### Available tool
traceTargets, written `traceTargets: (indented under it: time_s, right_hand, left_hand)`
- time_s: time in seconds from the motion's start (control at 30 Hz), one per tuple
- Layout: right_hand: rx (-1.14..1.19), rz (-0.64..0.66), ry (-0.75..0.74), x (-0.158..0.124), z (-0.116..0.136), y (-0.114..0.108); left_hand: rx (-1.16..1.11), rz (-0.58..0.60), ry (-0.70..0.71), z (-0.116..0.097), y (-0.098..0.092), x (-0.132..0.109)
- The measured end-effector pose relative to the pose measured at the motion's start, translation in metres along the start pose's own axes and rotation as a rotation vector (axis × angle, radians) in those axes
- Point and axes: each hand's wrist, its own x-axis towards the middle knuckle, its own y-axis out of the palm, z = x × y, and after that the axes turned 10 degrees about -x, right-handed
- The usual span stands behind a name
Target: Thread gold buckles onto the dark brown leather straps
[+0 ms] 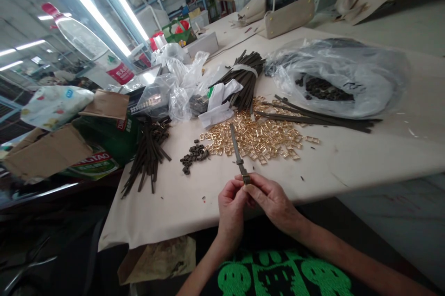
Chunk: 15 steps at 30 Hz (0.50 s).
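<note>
Both my left hand (232, 201) and my right hand (271, 196) are closed in a pinch on one dark olive strap (237, 148) at the table's front edge. The strap points away from me, with a small loop (239, 161) around it and a buckle (246, 178) close to my fingertips. Its near end is hidden by my fingers. Just beyond lies a spread heap of gold rectangular buckles (257, 136). To the left of that heap is a small pile of dark strap loops (193, 157).
A bundle of dark straps (245, 78) lies behind the buckles. More straps hang over the left edge (149, 154). At right sits a clear plastic bag (368, 87) of dark pieces. A bottle (90, 43) and cardboard box (45, 154) stand left; a beige bag (288, 17) is farther back.
</note>
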Motion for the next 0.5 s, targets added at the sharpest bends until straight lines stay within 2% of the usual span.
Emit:
traceTargets:
  time_s: [0.33,0.5]
  right_hand:
    - [0.158,-0.079,0.113,0.0024,-0.0011,0.0088]
    - [0.13,-0.098,0.12,0.004,-0.0005,0.0044]
  left_hand:
    - [0.046,-0.043,-0.02,-0.0012,0.0067,0.0005]
    - [0.056,-0.036,-0.034,-0.0014,0.0079,0.002]
